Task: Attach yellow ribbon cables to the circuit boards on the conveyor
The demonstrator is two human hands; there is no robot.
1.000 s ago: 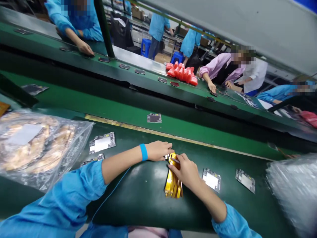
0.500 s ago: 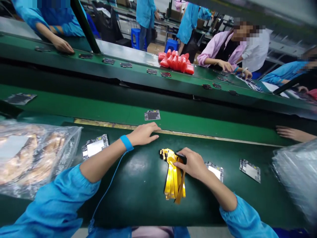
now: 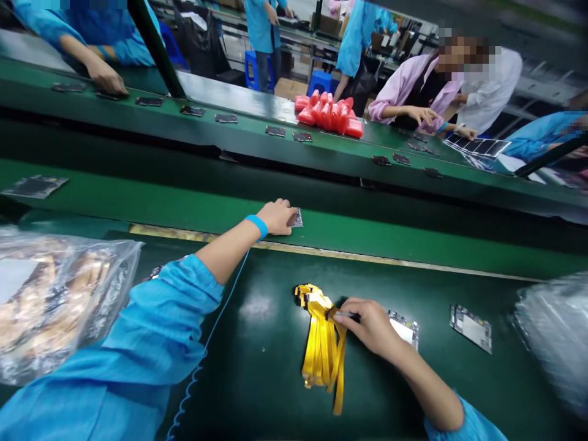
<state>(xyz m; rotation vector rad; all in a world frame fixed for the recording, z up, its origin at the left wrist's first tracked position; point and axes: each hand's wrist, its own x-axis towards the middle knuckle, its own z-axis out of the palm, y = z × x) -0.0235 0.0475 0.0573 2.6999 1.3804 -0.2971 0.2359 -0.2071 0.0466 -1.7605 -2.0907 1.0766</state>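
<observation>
My left hand (image 3: pixel 277 217), with a blue wrist strap, reaches onto the green belt. Its fingers close over a circuit board (image 3: pixel 297 218), whose right end shows. My right hand (image 3: pixel 367 321) pinches a yellow flex cable (image 3: pixel 340 373) near its upper end, beside a bundle of such cables (image 3: pixel 316 343) on the dark green bench. A slim dark piece (image 3: pixel 353 316) also shows in those fingers; I cannot tell what it is. Behind the right wrist lies a board with a white label (image 3: pixel 405 331), partly covered by the hand.
Another labelled board (image 3: pixel 471 327) lies farther right. Plastic bags (image 3: pixel 555 337) stand at the right edge, and a clear bag of copper-coloured parts (image 3: pixel 59 294) at left. One more board (image 3: pixel 37 186) is on the belt (image 3: pixel 138 202). Co-workers sit across the line, near red bundles (image 3: pixel 328 113).
My left hand has moved forward from the bench edge onto the belt and over the circuit board. My right hand has drawn one cable slightly down and away from the bundle.
</observation>
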